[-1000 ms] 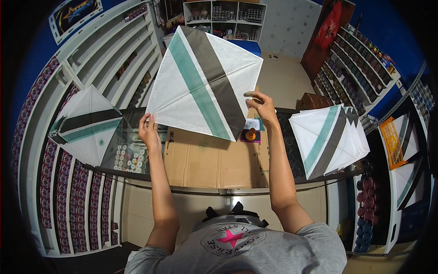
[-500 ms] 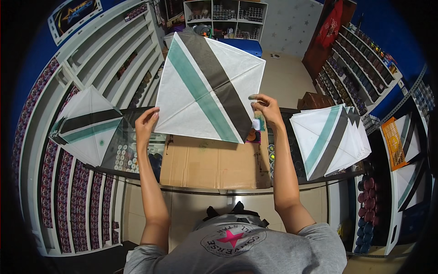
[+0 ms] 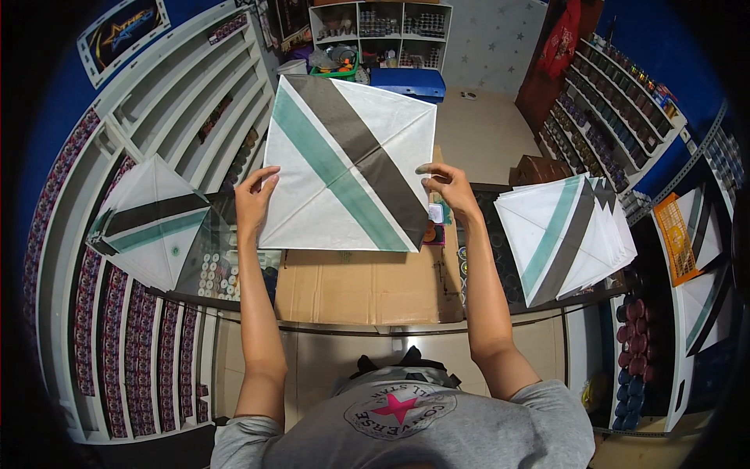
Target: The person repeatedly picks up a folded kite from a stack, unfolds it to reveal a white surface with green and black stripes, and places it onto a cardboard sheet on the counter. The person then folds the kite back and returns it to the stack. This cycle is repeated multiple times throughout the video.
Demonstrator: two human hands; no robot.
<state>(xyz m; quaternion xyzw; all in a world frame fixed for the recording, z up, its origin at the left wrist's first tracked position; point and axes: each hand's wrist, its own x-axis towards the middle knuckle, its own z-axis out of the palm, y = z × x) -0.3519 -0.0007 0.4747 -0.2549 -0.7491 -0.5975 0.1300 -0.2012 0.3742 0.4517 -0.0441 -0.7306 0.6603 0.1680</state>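
A white diamond-shaped paper kite (image 3: 351, 164) with one teal and one dark grey diagonal stripe is held up in front of me. My left hand (image 3: 255, 199) pinches its left edge between thumb and fingers. On the opposite edge, my right hand (image 3: 448, 187) grips it the same way; its fingertips look stained dark. Beneath the kite lies a flat brown cardboard sheet (image 3: 367, 289) on the glass counter. Behind the kite's lower right corner, a small pot and a white-labelled item (image 3: 437, 213) partly show.
A stack of similar kites (image 3: 558, 234) lies on the counter's right, another stack (image 3: 152, 223) on its left. White spools (image 3: 215, 277) sit under the glass. Shelves (image 3: 183, 102) line the left wall. An orange basket (image 3: 676, 238) stands far right, and a blue box (image 3: 406, 82) beyond the counter.
Both hands keep hold of the kite, which has shifted slightly left and come down at its top and lower edge, uncovering the blue box and green basket behind it.
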